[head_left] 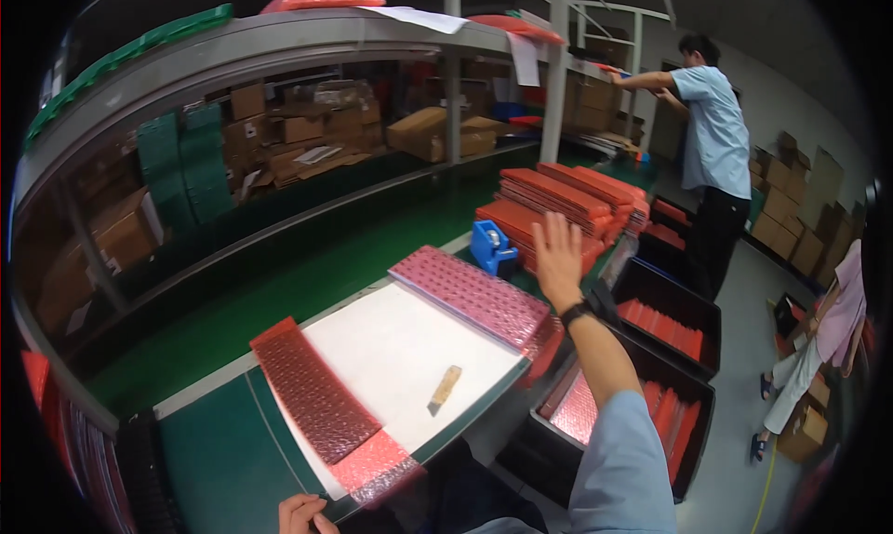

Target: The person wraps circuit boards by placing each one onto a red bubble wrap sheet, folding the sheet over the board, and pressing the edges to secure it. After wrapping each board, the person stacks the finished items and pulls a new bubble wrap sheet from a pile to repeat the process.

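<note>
My right hand [558,260] is raised with fingers stretched, empty, in front of stacked red bubble-wrap packs [549,204] and beside a blue tape dispenser [493,247]. At the lower edge my left hand [302,515] has its fingers curled near the bench edge, with nothing visible in them; part of it is cut off. Close to it lies a long dark red bubble-wrap bag [316,390], with a lighter red wrapped end [377,464]. A pink bubble-wrapped pack [470,297] lies across the far side of a white sheet [409,343]. On that sheet rests a tan-handled cutter [445,390].
Black crates [665,320] holding red packs stand right of the bench. A green conveyor belt [279,292] runs behind it, below a grey shelf [233,55]. Cardboard boxes [423,134] lie beyond. One person [716,125] works at the far right; another [823,329] stands at the right edge.
</note>
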Tool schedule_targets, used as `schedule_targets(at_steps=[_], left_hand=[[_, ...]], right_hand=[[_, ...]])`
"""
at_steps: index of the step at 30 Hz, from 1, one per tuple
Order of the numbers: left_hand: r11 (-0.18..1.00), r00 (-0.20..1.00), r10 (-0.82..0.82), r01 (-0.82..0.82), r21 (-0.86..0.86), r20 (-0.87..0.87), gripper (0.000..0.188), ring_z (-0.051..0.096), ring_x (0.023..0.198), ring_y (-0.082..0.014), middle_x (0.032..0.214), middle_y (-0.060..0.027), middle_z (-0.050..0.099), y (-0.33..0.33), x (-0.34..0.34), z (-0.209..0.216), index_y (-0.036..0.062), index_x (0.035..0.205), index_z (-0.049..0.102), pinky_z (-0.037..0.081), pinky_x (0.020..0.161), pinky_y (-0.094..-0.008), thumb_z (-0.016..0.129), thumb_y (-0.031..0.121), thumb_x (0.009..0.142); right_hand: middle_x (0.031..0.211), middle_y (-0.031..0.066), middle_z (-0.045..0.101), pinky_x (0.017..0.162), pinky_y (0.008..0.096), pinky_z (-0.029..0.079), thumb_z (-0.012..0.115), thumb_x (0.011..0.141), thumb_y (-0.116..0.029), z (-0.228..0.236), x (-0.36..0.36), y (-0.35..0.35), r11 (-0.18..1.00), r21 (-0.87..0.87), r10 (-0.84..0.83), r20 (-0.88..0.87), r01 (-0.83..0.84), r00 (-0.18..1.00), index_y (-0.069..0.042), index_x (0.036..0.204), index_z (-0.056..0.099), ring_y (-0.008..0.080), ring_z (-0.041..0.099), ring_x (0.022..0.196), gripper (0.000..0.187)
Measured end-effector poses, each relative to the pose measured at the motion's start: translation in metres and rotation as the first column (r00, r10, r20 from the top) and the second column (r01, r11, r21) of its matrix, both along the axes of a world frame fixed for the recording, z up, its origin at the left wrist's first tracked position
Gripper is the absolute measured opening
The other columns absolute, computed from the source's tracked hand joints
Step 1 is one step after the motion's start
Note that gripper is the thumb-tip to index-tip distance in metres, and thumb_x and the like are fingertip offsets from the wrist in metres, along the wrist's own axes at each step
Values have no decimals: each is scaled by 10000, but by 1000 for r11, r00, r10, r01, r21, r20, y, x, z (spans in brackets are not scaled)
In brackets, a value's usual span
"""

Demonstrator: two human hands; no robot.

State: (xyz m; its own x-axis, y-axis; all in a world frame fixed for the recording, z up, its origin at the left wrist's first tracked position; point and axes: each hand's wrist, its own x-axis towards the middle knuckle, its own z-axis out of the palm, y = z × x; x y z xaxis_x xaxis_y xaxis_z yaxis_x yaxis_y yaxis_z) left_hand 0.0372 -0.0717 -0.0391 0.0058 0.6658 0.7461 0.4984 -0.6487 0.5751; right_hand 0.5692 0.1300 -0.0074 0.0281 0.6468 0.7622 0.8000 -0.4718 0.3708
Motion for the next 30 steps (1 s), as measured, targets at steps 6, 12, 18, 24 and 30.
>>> schedule_targets(at_steps=[6, 12, 18, 24, 30], left_hand=[[999, 999, 44, -44, 1, -9, 143, 624, 839, -339, 920, -198, 645, -1, 1, -2, -42, 930, 661, 509, 762, -390, 543, -21, 853], [995, 996, 78, -75, -60, 44, 150, 618, 853, -318, 931, -190, 640, 0, 0, -2, -47, 930, 659, 503, 772, -379, 530, -39, 853], [994, 996, 83, -80, -70, 43, 153, 616, 853, -310, 932, -186, 637, -1, 0, -5, -48, 926, 659, 500, 770, -369, 525, -46, 854], [994, 995, 55, -47, -101, 80, 159, 613, 845, -308, 925, -192, 636, -1, 0, -3, -48, 919, 662, 499, 763, -363, 522, -55, 843], [991, 997, 63, -57, -118, 43, 171, 613, 847, -308, 925, -194, 637, -2, -4, -3, -53, 917, 661, 498, 764, -363, 514, -67, 831]], right_hand=[[1601, 120, 201, 1180, 563, 82, 485, 933, -246, -27, 14, 33, 947, -303, -61, 148, 104, 987, -194, 1458, 434, 325, 149, 1483, 530], [1627, 101, 87, 1155, 623, 68, 452, 972, -291, -23, 0, 32, 875, -434, -156, 165, 213, 974, -331, 1477, 402, 337, 92, 1491, 509], [1631, 101, 52, 1131, 652, 111, 471, 962, -275, -20, -5, 33, 857, -452, -245, 66, 248, 967, -364, 1481, 385, 340, 100, 1488, 533], [1630, 106, 59, 1110, 663, 167, 514, 923, -215, -26, 2, 43, 858, -432, -291, 34, 277, 956, -369, 1486, 375, 345, 137, 1480, 600], [1630, 106, 55, 1108, 666, 167, 519, 922, -210, -25, 5, 48, 851, -437, -305, 42, 292, 951, -373, 1490, 362, 344, 143, 1478, 611]])
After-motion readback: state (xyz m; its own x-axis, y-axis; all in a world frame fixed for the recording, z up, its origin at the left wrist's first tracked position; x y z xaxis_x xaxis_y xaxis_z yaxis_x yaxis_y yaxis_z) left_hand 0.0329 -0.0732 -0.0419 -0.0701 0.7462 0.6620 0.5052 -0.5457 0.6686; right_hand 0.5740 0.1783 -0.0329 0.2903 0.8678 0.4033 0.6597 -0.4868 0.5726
